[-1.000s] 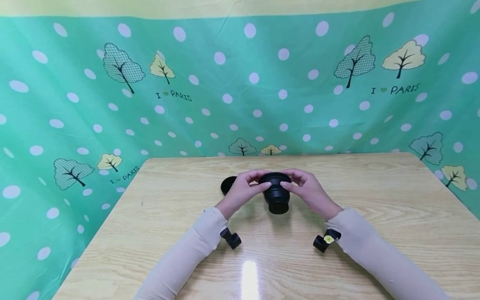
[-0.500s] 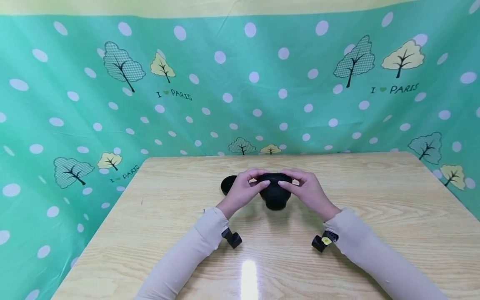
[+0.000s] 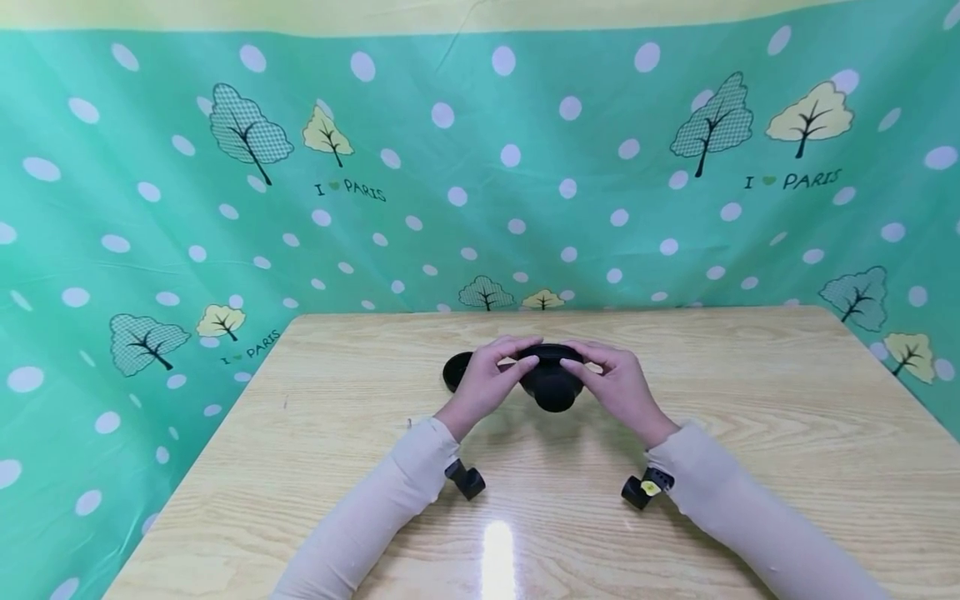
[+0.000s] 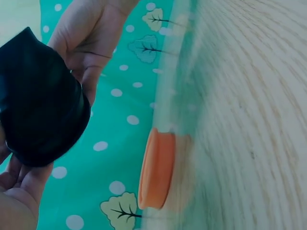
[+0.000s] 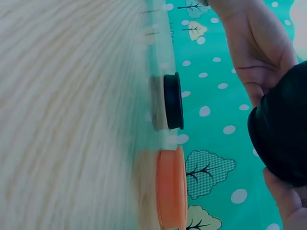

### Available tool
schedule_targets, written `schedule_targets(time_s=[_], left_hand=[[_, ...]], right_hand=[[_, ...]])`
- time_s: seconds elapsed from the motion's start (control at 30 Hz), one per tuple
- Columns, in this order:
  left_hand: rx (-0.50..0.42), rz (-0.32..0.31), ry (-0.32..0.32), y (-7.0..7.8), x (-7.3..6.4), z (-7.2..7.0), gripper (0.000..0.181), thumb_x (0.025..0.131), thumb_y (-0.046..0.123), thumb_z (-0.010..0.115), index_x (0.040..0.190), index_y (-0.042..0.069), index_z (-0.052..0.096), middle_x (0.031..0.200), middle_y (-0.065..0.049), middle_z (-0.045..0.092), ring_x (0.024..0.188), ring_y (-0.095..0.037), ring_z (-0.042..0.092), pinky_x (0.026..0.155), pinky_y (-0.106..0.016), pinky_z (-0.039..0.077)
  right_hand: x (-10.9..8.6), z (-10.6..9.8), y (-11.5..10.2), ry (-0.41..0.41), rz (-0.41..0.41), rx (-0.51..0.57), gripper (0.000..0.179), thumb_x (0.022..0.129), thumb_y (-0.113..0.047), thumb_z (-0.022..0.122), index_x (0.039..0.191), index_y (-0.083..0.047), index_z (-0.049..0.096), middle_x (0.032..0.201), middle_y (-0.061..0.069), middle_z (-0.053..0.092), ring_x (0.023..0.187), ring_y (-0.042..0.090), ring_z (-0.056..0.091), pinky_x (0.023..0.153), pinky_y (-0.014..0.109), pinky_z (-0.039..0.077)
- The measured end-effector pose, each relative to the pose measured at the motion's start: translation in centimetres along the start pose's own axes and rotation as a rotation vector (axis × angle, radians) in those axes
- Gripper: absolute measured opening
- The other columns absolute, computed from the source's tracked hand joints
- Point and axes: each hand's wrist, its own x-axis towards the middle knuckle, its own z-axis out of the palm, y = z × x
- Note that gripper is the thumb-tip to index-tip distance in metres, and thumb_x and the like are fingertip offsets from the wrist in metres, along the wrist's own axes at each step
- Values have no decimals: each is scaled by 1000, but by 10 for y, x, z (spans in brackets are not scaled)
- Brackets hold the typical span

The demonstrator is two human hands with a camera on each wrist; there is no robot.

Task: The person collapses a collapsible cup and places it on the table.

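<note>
Both hands hold a black, soft-looking collapsible cup [image 3: 555, 390] in the air above the table. The left hand [image 3: 483, 382] pinches its wide rim on one side, thumb on the near face. On the opposite side, the right hand [image 3: 621, 385] pinches the rim in the same way. The narrower end points down and toward me. Seen from the left wrist, the cup's wall [image 4: 43, 103] looks creased and tapers to a bent tip. The fingers behind the rim are partly hidden.
A shallow round black piece [image 3: 454, 372] lies on the table [image 3: 360, 400], partly covered by the left hand. An orange round piece [image 5: 171, 189] stands close to it in the right wrist view; the head view hides it. A green patterned cloth [image 3: 480, 167] hangs behind.
The cup's lower part has drawn up toward the rim. Its stepped profile has turned into a shorter, rounder one. The hands stay almost in place.
</note>
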Motion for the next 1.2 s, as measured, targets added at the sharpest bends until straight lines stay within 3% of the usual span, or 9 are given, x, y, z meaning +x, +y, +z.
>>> schedule_targets(time_s=[0.1, 0.23, 0.4, 0.53, 0.67, 0.8, 1.0, 1.2], left_hand=[[-84, -68, -17, -3, 1, -1, 33, 96, 13, 55, 127, 0, 58, 127, -15, 58, 119, -24, 53, 93, -30, 49], [-225, -141, -61, -11, 2, -1, 38, 99, 14, 50, 135, 3, 50, 134, -13, 53, 121, -21, 51, 101, -35, 43], [-320, -132, -81, -29, 4, 3, 41, 98, 14, 52, 137, 3, 47, 124, -15, 55, 106, -14, 56, 98, -42, 45], [-293, -105, -58, -33, 4, 8, 41, 97, 14, 53, 136, 1, 48, 120, -16, 56, 99, -10, 54, 93, -36, 48], [-236, -68, -28, -32, 5, 11, 38, 97, 11, 52, 133, -3, 50, 120, -19, 56, 98, -9, 52, 85, -22, 49], [-179, -45, -17, -24, 4, 10, 33, 97, 6, 50, 127, -7, 52, 117, -23, 57, 99, -14, 53, 85, -22, 50], [-118, -61, 6, -9, 1, 0, 34, 96, 6, 52, 128, -6, 54, 127, -19, 57, 114, -23, 55, 90, -27, 50], [-144, -90, 41, -8, 1, -2, 30, 90, 6, 63, 119, -2, 63, 117, -15, 65, 106, -20, 62, 87, -25, 51]], right_hand=[[1, 1, 13, 65, -35, 36, 26, 87, 0, 64, 112, 5, 66, 108, 18, 67, 94, 0, 60, 77, 15, 50], [2, 0, 20, 153, -28, 119, 26, 88, 0, 64, 113, 6, 66, 107, 4, 69, 96, 1, 62, 81, 15, 50], [1, -1, 21, 173, -30, 164, 26, 88, 2, 62, 113, 10, 64, 112, 7, 68, 101, 3, 62, 82, 17, 51], [-1, 0, 23, 168, -20, 175, 28, 89, 1, 62, 115, 11, 62, 114, 13, 66, 102, 3, 61, 84, 18, 50], [-2, 2, 23, 187, -33, 178, 28, 89, 2, 62, 115, 12, 61, 114, 19, 64, 102, 1, 61, 83, 16, 50], [-1, 4, 21, 177, -36, 138, 27, 89, -1, 63, 114, 8, 64, 113, 24, 63, 99, 0, 61, 75, 15, 52], [-1, 2, 18, 53, 120, 90, 29, 90, -16, 65, 114, 1, 66, 99, 10, 69, 92, 2, 62, 77, 16, 51], [-1, 1, 17, -68, 184, 100, 31, 95, -19, 59, 115, 4, 64, 107, 16, 66, 93, 6, 62, 82, 19, 49]])
